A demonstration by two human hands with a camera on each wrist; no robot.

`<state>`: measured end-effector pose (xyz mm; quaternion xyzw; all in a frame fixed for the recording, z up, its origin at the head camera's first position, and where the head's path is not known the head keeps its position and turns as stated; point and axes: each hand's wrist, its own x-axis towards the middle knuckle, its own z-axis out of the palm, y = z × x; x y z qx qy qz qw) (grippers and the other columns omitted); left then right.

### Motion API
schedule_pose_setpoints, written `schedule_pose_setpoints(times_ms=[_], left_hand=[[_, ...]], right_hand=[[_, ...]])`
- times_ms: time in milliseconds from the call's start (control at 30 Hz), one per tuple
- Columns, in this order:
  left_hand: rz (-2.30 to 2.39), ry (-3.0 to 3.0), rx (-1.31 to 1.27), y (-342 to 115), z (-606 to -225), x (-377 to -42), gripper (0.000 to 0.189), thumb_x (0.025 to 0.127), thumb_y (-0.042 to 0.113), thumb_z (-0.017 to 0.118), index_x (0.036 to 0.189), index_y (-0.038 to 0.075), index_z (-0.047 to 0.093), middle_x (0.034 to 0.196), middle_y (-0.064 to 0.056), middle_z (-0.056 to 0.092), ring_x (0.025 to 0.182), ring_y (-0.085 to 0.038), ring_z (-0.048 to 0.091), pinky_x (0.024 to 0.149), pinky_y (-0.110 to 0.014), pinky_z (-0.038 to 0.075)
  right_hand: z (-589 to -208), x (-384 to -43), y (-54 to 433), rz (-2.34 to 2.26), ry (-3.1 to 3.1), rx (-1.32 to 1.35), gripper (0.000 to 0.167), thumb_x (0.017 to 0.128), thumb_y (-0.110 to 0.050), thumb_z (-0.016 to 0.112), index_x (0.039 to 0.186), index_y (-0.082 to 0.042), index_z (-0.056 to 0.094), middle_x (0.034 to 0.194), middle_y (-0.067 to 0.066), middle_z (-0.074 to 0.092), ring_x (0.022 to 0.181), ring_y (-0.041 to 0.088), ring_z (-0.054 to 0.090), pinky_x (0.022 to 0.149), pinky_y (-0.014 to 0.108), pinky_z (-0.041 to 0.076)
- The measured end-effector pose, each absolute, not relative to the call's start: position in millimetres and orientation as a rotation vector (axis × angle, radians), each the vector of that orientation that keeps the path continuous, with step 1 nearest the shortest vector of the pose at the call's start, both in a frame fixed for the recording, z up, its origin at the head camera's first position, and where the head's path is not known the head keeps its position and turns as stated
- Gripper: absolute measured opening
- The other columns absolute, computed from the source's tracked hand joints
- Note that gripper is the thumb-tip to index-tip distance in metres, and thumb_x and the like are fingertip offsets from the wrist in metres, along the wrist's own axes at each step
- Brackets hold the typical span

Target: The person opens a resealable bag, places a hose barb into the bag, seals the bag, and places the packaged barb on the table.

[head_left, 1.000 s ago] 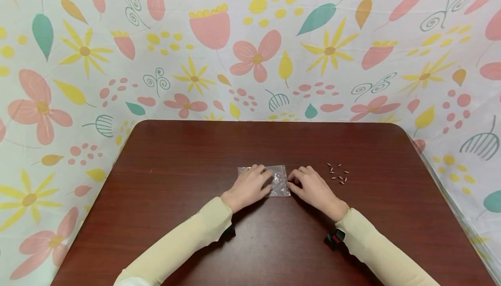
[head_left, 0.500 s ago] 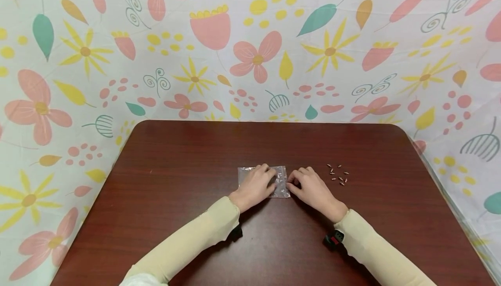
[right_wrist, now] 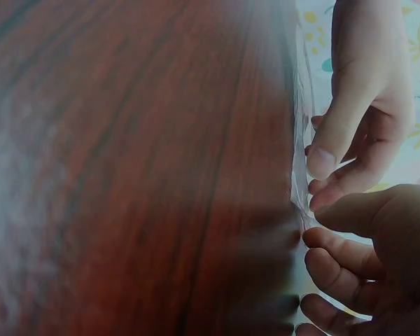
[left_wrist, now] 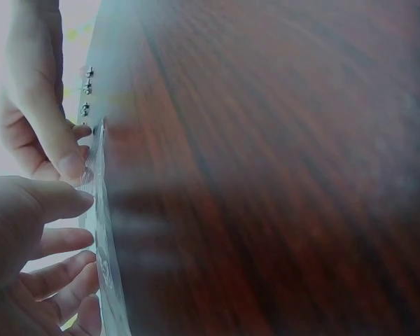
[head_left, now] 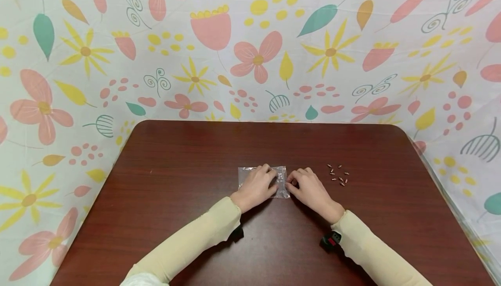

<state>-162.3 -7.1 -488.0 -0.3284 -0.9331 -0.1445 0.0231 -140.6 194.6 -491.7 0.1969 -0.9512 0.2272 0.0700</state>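
Observation:
A small clear zip-lock bag [head_left: 282, 183] lies flat on the table, its opening edge toward the right. My left hand [head_left: 256, 186] rests over the middle of the bag, fingertips touching its plastic and hiding part of it. At the bag's right edge, my right hand [head_left: 311, 190] has thumb and forefinger brought together on the plastic. The right wrist view shows that thumb [right_wrist: 353, 210] and finger meeting at the lifted edge of the bag [right_wrist: 301, 175]. In the left wrist view the left fingers [left_wrist: 66, 241] are spread along the bag.
Several small metal pieces [head_left: 340, 179], too small to identify, lie scattered to the right of the right hand. The dark red-brown table [head_left: 188, 146] has rounded far corners. Behind it hangs a flower-print cloth [head_left: 250, 38].
My left hand has slid a little to the right over the bag, uncovering its left end. The right hand has barely moved, and the metal pieces lie where they were.

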Motion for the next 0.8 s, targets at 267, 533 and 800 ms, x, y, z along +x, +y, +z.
schedule_pose_setpoints(times_ms=[267,533,800], left_hand=[[-0.656,-2.953,-0.954,-5.8,-485.3,-162.8,0.026,0.101,0.021,0.066,0.121,0.007,0.074,0.117,-0.010,0.068,0.107,-0.026,0.066,0.094,-0.038,0.053],[-1.031,-2.951,-0.886,-4.2,-487.0,-163.9,0.023,0.103,0.016,0.064,0.121,0.004,0.074,0.117,-0.011,0.071,0.104,-0.020,0.069,0.088,-0.029,0.055],[-1.424,-2.915,-0.723,-3.3,-487.1,-165.8,0.023,0.105,0.014,0.060,0.120,0.003,0.073,0.113,-0.012,0.076,0.098,-0.020,0.074,0.082,-0.027,0.056]], right_hand=[[-494.5,-140.4,192.3,0.687,-2.809,0.594,0.013,0.085,-0.004,0.081,0.084,-0.009,0.070,0.076,0.000,0.062,0.080,0.026,0.055,0.076,0.044,0.047],[-493.8,-140.3,190.7,0.776,-2.817,0.562,0.011,0.087,-0.002,0.076,0.084,-0.009,0.069,0.081,0.002,0.066,0.086,0.029,0.057,0.077,0.044,0.049],[-488.8,-140.4,187.5,1.017,-2.835,0.510,0.004,0.094,-0.007,0.070,0.091,-0.005,0.069,0.088,0.003,0.071,0.096,0.032,0.061,0.083,0.048,0.051]])
